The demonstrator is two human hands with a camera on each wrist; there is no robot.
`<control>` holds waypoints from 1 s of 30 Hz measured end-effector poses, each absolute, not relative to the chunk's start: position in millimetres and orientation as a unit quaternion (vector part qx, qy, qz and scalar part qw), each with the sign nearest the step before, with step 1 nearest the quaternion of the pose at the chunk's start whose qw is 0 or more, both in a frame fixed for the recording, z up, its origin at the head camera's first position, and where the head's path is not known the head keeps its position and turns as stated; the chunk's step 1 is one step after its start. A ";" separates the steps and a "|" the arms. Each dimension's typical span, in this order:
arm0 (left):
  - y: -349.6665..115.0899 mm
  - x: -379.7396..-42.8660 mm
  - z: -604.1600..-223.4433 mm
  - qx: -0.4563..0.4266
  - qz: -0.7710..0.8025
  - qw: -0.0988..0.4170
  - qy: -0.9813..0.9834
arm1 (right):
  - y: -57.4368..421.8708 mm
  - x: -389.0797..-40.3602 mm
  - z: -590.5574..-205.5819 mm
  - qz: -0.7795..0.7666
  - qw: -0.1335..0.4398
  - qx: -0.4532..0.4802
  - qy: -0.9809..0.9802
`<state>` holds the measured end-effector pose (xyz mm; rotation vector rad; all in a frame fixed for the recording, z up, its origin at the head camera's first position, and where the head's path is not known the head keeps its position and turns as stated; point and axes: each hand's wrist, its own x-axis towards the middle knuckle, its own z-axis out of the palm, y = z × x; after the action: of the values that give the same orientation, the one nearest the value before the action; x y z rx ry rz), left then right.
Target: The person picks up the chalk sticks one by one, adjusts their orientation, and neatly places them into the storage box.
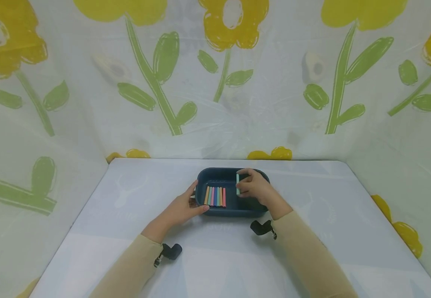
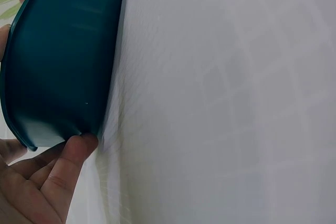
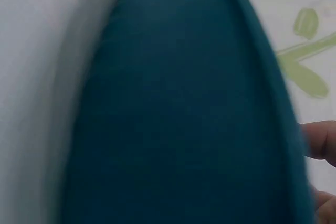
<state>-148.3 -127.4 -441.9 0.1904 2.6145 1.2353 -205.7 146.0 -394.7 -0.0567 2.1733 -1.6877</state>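
Note:
A dark blue plastic tray [image 1: 234, 213] with rounded corners sits on the table. Inside its left half, several coloured chalk sticks [image 1: 215, 197] lie side by side in a row. My left hand [image 1: 181, 209] holds the tray's left end, thumb at the near rim and fingers around the outer wall; the left wrist view shows its fingertips [image 2: 83, 145] against that wall. Over the tray's right half, my right hand [image 1: 254, 188] pinches a pale green chalk stick [image 1: 237, 184]. In the right wrist view the tray wall [image 3: 178, 103] hides most of this hand.
The tray stands near the back of the white table [image 1: 215, 256]. A flower-printed cloth [image 1: 267, 91] hangs behind the table and along both sides. Small black devices [image 1: 261, 228] are strapped at both sleeve cuffs.

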 end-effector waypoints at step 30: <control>-126.0 -145.6 -438.5 0.055 0.423 0.130 0.895 | 121.6 -209.2 -432.0 -0.520 0.211 -0.021 0.827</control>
<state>-145.6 -126.0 -438.5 0.1585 2.6016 1.2290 -209.2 121.6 -432.0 -0.0589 2.2993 -1.4444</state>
